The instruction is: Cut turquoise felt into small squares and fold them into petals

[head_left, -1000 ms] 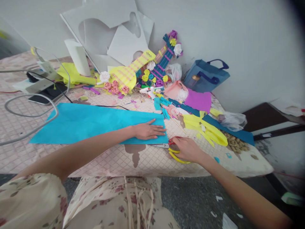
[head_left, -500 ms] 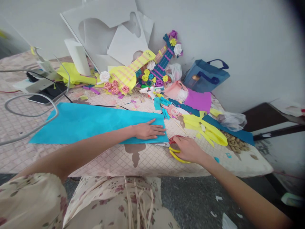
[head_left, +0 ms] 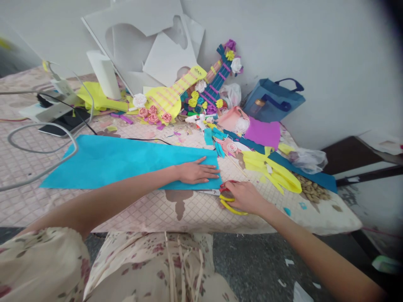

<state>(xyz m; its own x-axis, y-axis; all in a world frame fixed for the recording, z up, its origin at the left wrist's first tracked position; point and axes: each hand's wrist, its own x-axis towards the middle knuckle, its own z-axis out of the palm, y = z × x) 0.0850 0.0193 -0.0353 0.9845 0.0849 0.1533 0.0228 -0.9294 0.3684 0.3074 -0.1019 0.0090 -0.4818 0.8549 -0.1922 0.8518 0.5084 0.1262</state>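
Pale wall (head_left: pixel 283 42) behind a cluttered bench (head_left: pixel 141 212). Blue paper (head_left: pixel 126 161) lies near the front edge; the left hand (head_left: pixel 197 172) rests flat on it, fingers extended; the right hand (head_left: pixel 247 195) grips scissors (head_left: pixel 231 209), blades along the paper's near edge. Work appears early: paper largely whole, any cut indiscernible.

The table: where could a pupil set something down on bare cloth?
A bare strip of tablecloth lies between the left forearm, the scissors, the blue paper and its front edge. Another, front left, lies between the grey cable and that forearm. It is crowded behind the paper, around the yellow guitar.
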